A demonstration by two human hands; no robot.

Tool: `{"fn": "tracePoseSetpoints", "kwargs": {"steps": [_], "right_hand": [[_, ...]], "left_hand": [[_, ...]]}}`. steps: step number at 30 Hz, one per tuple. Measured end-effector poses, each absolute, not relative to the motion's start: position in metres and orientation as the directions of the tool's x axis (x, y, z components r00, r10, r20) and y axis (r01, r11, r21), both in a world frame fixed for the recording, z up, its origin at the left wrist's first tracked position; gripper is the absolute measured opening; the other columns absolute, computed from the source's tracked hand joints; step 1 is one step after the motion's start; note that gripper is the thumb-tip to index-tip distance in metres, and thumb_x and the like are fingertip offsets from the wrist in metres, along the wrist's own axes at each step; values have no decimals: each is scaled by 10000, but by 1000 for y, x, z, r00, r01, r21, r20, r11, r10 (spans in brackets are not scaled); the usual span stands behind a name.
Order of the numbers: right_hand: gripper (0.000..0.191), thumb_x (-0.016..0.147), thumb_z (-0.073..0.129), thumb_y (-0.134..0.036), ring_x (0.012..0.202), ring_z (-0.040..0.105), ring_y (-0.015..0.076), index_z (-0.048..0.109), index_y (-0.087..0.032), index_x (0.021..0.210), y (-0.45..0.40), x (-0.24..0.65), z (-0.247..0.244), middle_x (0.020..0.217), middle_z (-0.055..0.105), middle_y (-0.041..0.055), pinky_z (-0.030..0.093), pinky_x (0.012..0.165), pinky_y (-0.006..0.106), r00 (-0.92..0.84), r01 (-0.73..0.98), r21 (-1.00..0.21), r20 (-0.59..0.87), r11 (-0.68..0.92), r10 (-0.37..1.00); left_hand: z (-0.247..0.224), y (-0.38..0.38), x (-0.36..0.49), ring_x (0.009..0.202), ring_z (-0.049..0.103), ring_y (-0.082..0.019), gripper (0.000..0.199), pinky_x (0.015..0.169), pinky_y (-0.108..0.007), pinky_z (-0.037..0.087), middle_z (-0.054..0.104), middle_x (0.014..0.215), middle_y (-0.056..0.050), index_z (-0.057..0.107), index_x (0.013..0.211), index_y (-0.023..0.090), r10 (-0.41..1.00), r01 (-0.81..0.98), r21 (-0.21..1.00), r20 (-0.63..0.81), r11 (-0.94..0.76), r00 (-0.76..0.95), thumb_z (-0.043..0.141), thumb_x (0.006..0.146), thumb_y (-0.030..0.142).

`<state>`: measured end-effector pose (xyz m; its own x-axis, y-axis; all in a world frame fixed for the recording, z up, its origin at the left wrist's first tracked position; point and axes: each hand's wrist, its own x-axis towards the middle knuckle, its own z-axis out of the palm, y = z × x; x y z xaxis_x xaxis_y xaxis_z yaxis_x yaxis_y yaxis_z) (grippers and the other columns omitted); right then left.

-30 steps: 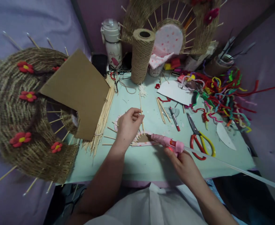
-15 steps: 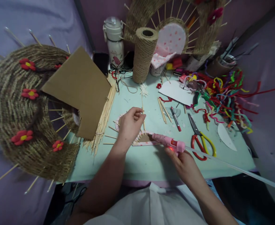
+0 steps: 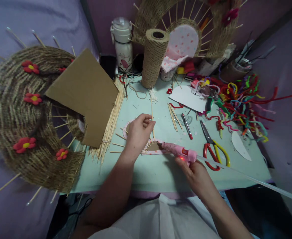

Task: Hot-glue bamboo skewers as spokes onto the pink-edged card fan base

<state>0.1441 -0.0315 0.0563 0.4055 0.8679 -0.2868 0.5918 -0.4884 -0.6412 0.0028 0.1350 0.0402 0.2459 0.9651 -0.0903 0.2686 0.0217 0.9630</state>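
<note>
Head: R hand w/ glue gun; btl lidded; jar w/ sticks.

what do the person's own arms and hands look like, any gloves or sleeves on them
The left hand and the right hand are both ungloved. Both forearms are bare as far as they show: no sleeve, watch or bracelet is visible, and no ring can be made out. Between them shows a whitish garment with a strip down its front.
</note>
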Motion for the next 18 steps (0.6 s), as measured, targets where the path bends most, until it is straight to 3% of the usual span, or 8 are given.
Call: {"fn": "tracePoseSetpoints", "kwargs": {"steps": [7,18], "right_hand": [[519,859,421,-629,541,538,209,580,-218,584,-33,143,58,545,581,48,417,533,293,415,577,-634,-315,-515,853],[558,837,423,-707,521,520,206,444,-262,501,-32,142,57,477,526,45,375,467,289,428,595,-632,-273,-496,862]], "left_hand": [[39,135,2,671,634,-132,111,659,-261,496,663,744,6,656,919,205,963,258,966,-84,16,255,649,809,192],[42,134,2,666,626,-126,105,664,-259,485,659,735,8,657,907,206,965,242,970,-80,18,250,652,805,182]]}}
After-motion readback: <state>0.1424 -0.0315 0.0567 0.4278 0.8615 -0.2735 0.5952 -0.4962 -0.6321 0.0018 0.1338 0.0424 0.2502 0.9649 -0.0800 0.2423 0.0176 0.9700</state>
